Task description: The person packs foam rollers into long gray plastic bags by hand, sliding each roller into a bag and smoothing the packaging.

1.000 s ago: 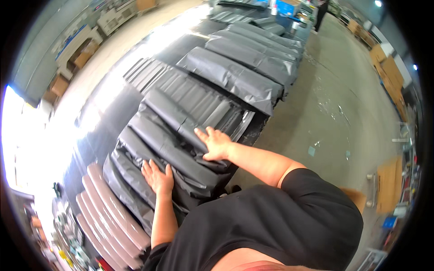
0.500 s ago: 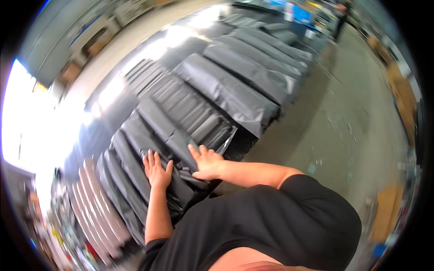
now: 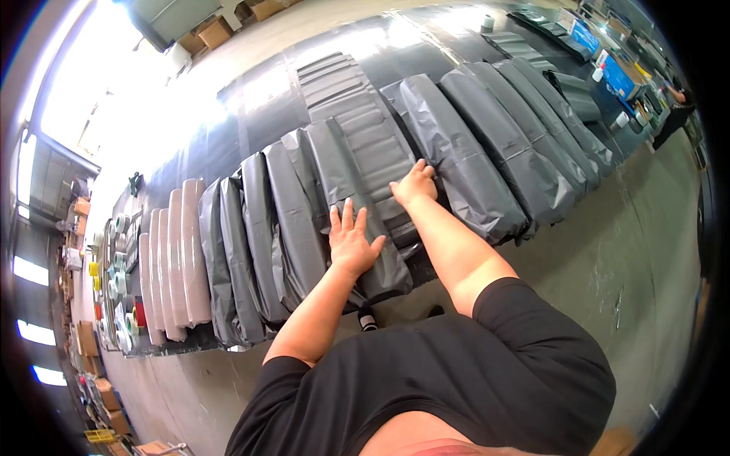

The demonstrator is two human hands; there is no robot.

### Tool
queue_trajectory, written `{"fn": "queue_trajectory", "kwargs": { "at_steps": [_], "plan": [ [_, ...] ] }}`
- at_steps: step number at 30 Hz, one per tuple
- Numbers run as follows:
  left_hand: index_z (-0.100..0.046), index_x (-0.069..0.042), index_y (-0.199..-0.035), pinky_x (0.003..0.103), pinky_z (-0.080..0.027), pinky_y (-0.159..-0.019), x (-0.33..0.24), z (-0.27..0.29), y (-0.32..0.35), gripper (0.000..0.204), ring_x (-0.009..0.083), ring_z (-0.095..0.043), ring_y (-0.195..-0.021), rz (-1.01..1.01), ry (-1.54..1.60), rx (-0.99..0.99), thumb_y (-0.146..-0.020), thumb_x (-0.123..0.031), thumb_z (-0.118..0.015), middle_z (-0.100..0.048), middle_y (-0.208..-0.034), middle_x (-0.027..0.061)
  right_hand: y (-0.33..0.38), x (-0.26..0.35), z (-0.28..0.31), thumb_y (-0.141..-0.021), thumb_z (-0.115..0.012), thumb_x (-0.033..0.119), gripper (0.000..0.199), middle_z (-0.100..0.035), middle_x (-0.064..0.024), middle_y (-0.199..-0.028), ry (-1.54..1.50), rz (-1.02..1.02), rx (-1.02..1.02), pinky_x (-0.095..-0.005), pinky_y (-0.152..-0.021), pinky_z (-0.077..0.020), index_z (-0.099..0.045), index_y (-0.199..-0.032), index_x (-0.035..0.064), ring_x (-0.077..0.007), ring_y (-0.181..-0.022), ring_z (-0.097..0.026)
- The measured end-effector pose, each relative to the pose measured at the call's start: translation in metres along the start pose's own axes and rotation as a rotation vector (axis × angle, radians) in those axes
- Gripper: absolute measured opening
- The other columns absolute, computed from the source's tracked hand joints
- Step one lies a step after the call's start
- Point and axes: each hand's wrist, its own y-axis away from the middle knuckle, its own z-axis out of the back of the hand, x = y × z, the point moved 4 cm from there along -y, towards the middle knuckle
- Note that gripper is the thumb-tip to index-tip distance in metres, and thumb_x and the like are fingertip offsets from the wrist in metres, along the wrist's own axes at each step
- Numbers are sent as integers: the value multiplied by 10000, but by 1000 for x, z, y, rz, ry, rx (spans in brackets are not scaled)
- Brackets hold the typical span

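Long padded packages in grey plastic film lie side by side across the dark table. My left hand [image 3: 353,242] rests flat, fingers spread, on one grey wrapped package [image 3: 338,163] near its front end. Just right of it, my right hand [image 3: 416,185] touches the right edge of a fanned stack of flat grey plastic bags [image 3: 369,133]. Its fingers are slightly bent, with the thumb apart from them, and nothing shows between them. Beyond that hand lies another bulky grey package [image 3: 456,152].
Several clear-wrapped pale rolls [image 3: 196,251] stand at the left, beside tape rolls [image 3: 120,285]. More grey packages [image 3: 509,140] fill the right side. Blue boxes [image 3: 620,76] and a white bottle [image 3: 598,73] sit at the far right, where another person [image 3: 675,114] stands. The dark table [image 3: 266,102] shines behind.
The view has swung, bringing the packages more upright in the picture. My right hand has moved from the wrapped package to the stack of bags; my left hand now lies on a package further right.
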Motion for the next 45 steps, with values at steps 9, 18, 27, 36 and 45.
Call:
{"fn": "queue_trajectory", "kwargs": {
  "at_steps": [9, 18, 27, 36, 45],
  "plan": [
    [-504, 20, -1290, 466, -298, -1133, 245, 102, 3, 707, 427, -369, -1338, 18, -43, -517, -747, -344, -774, -447, -1411, 243, -96, 70, 75, -751, -721, 283, 546, -628, -281, -1164, 166, 511, 20, -415, -951, -484, -616, -1155, -69, -400, -1097, -608],
    [-370, 107, -1395, 392, -391, -1081, 409, 85, 75, 1035, 355, -469, -1306, 704, 465, -82, -673, -486, -816, -481, -1375, 290, -81, 157, 274, -900, -622, 229, 376, -671, -179, -1035, -636, 337, 142, -406, -850, -514, -593, -1154, -47, -261, -915, -645],
    [-437, 129, -1271, 445, -453, -1011, 362, 43, 12, 938, 422, -541, -1194, 565, 486, -75, -682, -495, -815, -525, -1266, 319, -74, 236, 322, -957, -534, 270, 239, -677, -145, -837, -979, 359, 159, -483, -742, -573, -589, -1033, 50, -280, -690, -674],
    [-262, 105, -1375, 478, -422, -1032, 258, 26, -20, 1071, 446, -464, -1245, 624, 482, 50, -714, -574, -762, -418, -1358, 299, -6, 347, 318, -958, -539, 209, 239, -643, -149, -862, -972, 722, -209, -452, -637, -562, -579, -1005, -22, -283, -706, -652],
    [-268, 64, -1445, 459, -328, -1121, 275, 44, -19, 1098, 407, -324, -1380, 454, 471, 259, -735, -655, -698, -333, -1475, 276, 24, 532, 289, -934, -565, 217, 281, -630, -174, -941, -1170, 949, -98, -458, -741, -522, -601, -1049, -37, -291, -821, -634]
  ]
}}
